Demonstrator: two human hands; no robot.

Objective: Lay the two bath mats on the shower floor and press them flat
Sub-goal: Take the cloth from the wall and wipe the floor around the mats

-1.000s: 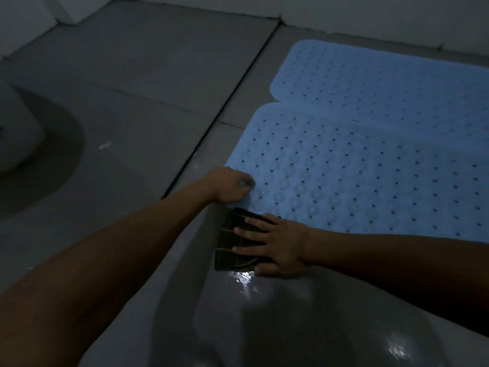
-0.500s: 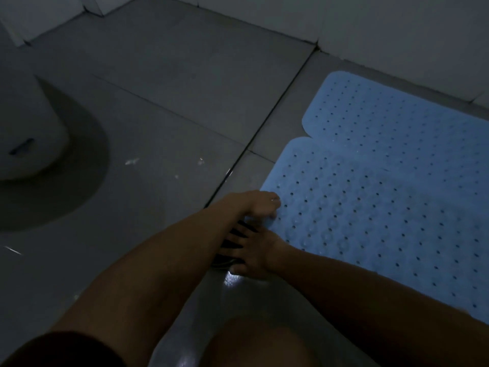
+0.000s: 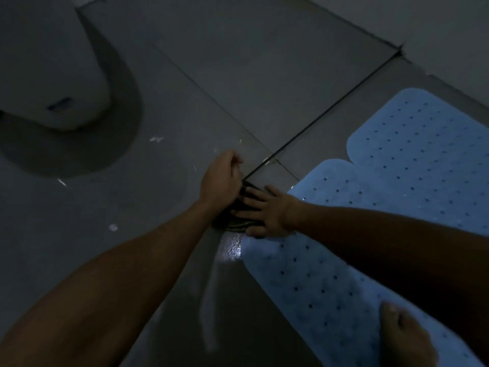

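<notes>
The right hand lies flat with its fingers spread, palm down on a dark ribbed floor drain just off the corner of the near bath mat; its grip holds nothing, the straight fingers only press on the grate. The left hand crosses above it, back upward, fingers loosely curled over the grey floor; whether its grip has anything in it I cannot tell, since the fingertips are turned away and the light is dim. The near bath mat is pale blue, dotted with small holes, and lies flat on the floor from the right wrist down toward the lower right, where a bare foot stands on it. The far bath mat, the same blue, lies flat just beyond it, their rounded corners meeting edge to edge at a small notch. Its far edge runs close along the pale wall. A dark grout line runs from the wall corner down to the drain. A wet patch shines on the floor just below the drain, beside the near mat's edge. To the left, well apart from the hands, stands the white toilet base, and broad open tile lies between it and the mats.
</notes>
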